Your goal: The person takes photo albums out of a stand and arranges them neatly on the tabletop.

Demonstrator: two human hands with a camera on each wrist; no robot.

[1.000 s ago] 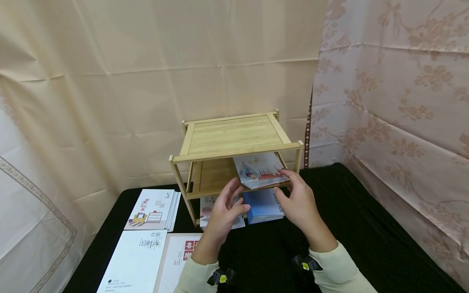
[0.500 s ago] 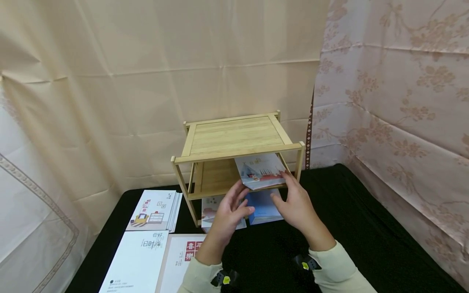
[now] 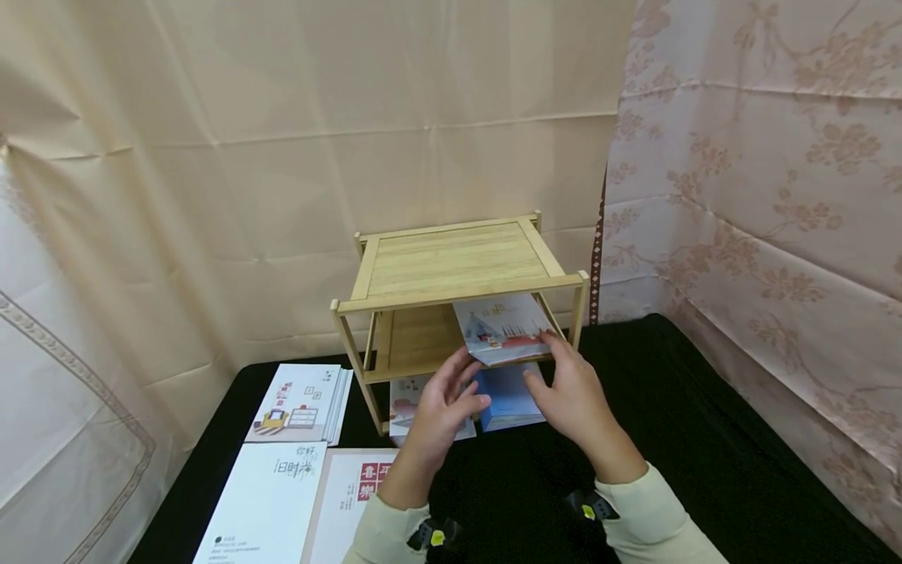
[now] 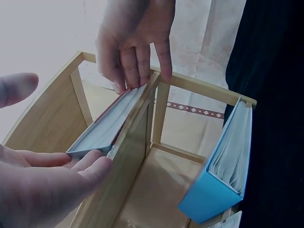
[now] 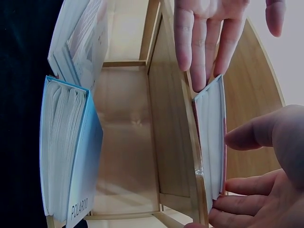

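Observation:
A pale photo album (image 3: 502, 323) with a tent picture lies on the middle board of a two-tier wooden rack (image 3: 451, 262), its front edge near the board's front rail. My left hand (image 3: 440, 407) touches the album's near left corner with extended fingertips; its thumb stands away. At the right side, my right hand (image 3: 574, 395) lays its index finger on the cover, and other fingers (image 5: 242, 202) meet the side edge. Beneath the board stands a blue album (image 4: 209, 194) marked POLAROID (image 5: 78, 209). Beside it, an illustrated album (image 3: 405, 407) is partly hidden by my left hand.
On the black tabletop (image 3: 676, 439), left of the rack, lies a stack of illustrated books (image 3: 296, 403). Nearer are a white book (image 3: 261, 501) and a book with red squares (image 3: 352, 482). Beige curtain (image 3: 282, 157) hangs behind, floral curtain (image 3: 761, 196) at right.
Over the last second my left fingers come up to the album's near corner and my right hand shifts slightly left and closer to its side. The album barely moves.

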